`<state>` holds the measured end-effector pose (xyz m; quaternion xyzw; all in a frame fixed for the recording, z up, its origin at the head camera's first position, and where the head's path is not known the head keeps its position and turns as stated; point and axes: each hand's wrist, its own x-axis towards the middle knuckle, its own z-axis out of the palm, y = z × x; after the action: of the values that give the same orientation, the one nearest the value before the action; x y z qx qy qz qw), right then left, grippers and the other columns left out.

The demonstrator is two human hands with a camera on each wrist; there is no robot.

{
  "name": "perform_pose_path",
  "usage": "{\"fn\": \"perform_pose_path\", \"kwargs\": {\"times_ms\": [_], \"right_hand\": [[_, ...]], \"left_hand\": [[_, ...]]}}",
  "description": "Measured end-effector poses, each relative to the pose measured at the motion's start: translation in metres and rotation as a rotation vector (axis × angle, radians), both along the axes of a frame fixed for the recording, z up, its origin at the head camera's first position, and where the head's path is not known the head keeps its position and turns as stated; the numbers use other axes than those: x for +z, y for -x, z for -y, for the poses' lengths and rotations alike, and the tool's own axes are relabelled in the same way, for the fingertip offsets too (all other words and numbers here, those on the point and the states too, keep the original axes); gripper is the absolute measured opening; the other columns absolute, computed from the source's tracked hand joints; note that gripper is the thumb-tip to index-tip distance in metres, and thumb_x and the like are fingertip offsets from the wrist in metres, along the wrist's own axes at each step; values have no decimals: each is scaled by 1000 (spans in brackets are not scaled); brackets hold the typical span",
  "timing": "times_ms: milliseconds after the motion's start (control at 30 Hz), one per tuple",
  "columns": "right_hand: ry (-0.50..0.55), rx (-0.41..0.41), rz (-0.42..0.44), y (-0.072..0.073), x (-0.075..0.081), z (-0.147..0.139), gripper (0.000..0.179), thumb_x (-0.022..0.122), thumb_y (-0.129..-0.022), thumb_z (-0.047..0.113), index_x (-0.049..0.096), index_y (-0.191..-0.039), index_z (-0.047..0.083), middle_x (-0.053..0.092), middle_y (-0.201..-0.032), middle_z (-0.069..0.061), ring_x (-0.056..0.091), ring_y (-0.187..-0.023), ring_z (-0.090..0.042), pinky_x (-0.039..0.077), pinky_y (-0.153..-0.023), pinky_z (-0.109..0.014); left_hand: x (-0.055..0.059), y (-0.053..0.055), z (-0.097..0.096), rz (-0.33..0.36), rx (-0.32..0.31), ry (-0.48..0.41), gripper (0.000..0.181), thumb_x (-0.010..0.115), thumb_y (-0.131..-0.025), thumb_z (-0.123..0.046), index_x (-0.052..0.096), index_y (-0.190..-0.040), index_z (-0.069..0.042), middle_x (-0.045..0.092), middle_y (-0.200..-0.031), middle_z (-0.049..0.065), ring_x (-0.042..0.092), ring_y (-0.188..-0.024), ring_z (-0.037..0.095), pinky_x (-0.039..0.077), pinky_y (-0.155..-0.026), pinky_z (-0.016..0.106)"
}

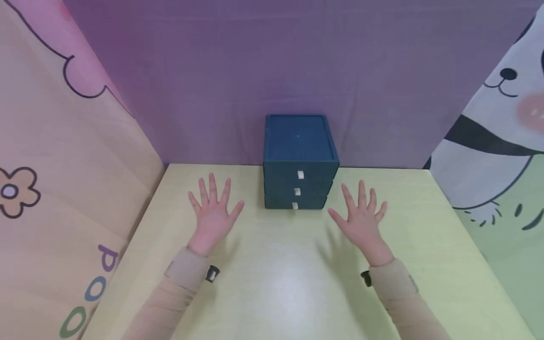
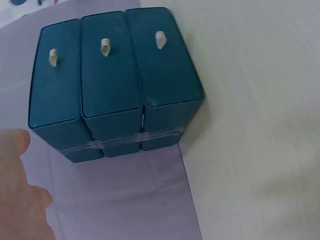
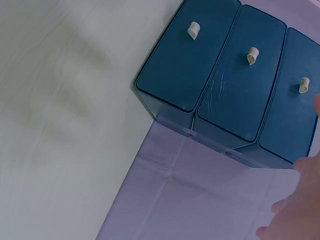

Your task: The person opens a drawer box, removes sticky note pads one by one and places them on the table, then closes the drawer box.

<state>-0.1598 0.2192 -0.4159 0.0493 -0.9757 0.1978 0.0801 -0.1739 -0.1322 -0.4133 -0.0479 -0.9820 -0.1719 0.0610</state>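
A dark blue three-drawer box (image 1: 301, 137) stands at the back of the table, its drawers closed and each fitted with a small pale pull tab (image 1: 301, 174). To its left, in the head view, my left hand (image 1: 211, 219) is held over the table with fingers spread, touching nothing. My right hand (image 1: 361, 222) hovers likewise to the right of the box, fingers spread and holding nothing. Both wrist views show the drawer fronts from close by, with only part of the left hand (image 2: 20, 195) and right hand (image 3: 297, 210) at the frame edges.
The pale wooden table (image 1: 276, 283) spreads out before the box. Behind it hangs a purple cloth (image 1: 212, 71). Printed cloths flank the sides: a flower and letters on the left cloth (image 1: 63, 141), a panda on the right cloth (image 1: 488, 141). Clear tape (image 2: 135, 137) runs along the box's side.
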Motion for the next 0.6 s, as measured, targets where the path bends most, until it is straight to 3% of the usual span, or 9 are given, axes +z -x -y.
{"fn": "perform_pose_path", "kwargs": {"times_ms": [167,267,400,467,600], "right_hand": [[141,50,2,3,1,0,71,53,-94,42,23,-150,11,3,-155,-27,6,-136,-54,1,-103,-72],[267,84,1,6,1,-2,65,54,-95,29,26,-148,3,17,-152,-29,24,-132,-52,16,-105,-67],[420,88,47,7,-2,-7,55,54,-96,17,34,-143,-4,36,-144,-28,46,-121,-45,38,-100,-59],[483,81,95,7,-4,-9,49,53,-97,16,39,-139,-5,41,-141,-27,51,-117,-43,42,-98,-56],[550,78,168,10,-12,-10,39,51,-98,17,49,-132,-3,50,-135,-24,54,-116,-39,44,-98,-52]], "left_hand": [[3,2,4,27,-33,-110,67,36,-99,-48,20,-152,-10,-2,-157,24,-12,-141,46,-7,-110,66],[3,3,7,9,-65,-168,62,39,-100,-42,31,-147,-3,21,-152,26,12,-141,47,10,-114,61],[3,5,9,-25,-102,-261,51,45,-99,-33,46,-136,1,48,-138,24,43,-128,41,33,-108,53],[4,6,10,-21,-107,-321,49,46,-99,-31,46,-136,0,52,-135,22,49,-123,38,39,-103,52],[7,11,12,24,-99,-452,51,47,-99,-29,38,-142,-3,52,-135,20,49,-124,36,41,-101,51]]}}
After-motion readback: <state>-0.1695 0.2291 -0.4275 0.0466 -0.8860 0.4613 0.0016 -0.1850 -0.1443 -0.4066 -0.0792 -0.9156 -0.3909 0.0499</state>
